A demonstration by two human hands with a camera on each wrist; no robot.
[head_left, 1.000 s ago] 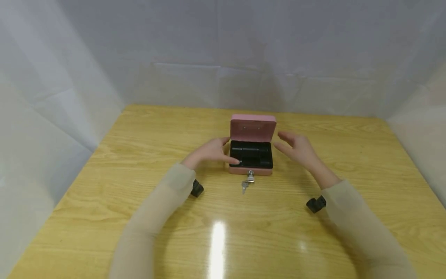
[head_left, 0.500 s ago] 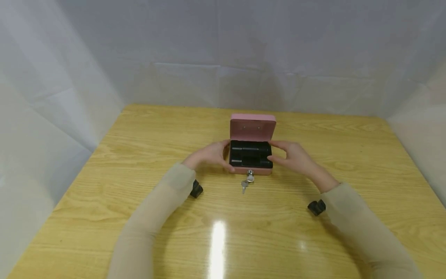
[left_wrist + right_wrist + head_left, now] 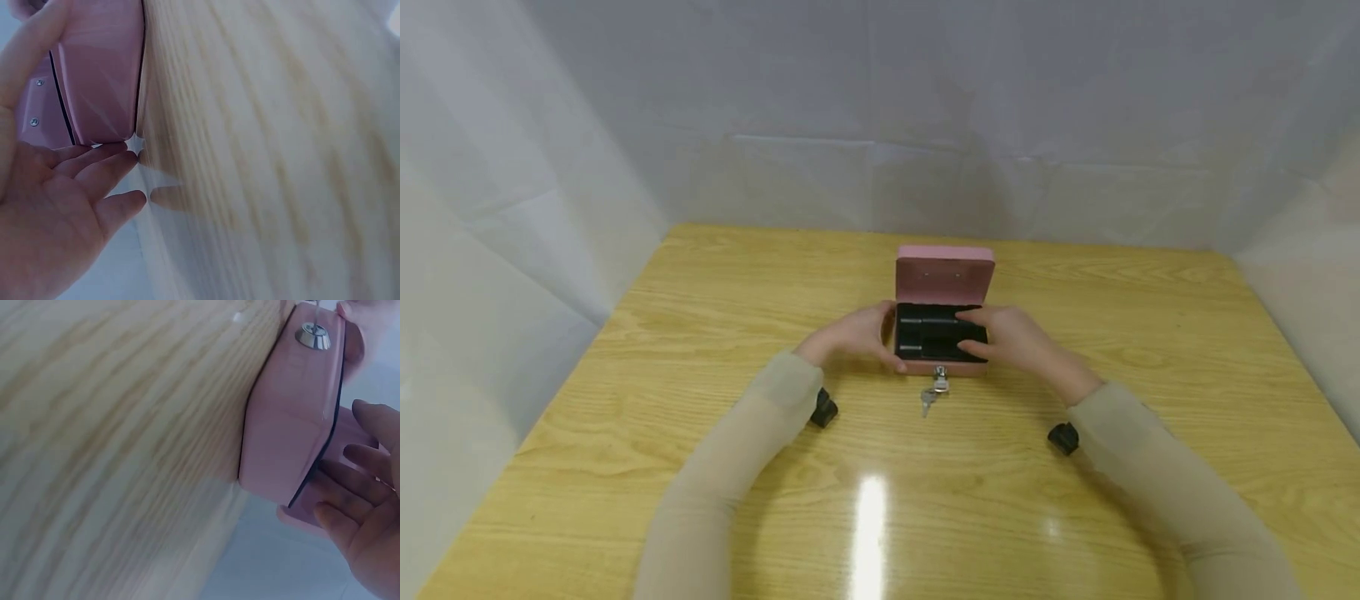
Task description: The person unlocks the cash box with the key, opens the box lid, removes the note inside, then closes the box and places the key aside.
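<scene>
Glossy light wood-grain tabletop, glare streak near front edge. Small metal keys hang from round silver lock on front wall. Pink metal cash box, rounded corners, sits mid-tabletop. Left hand rests against left wall, fingers straight, slightly spread. Right hand lies over black plastic tray, fingers loosely extended, touching rim. Lid upright behind.
</scene>
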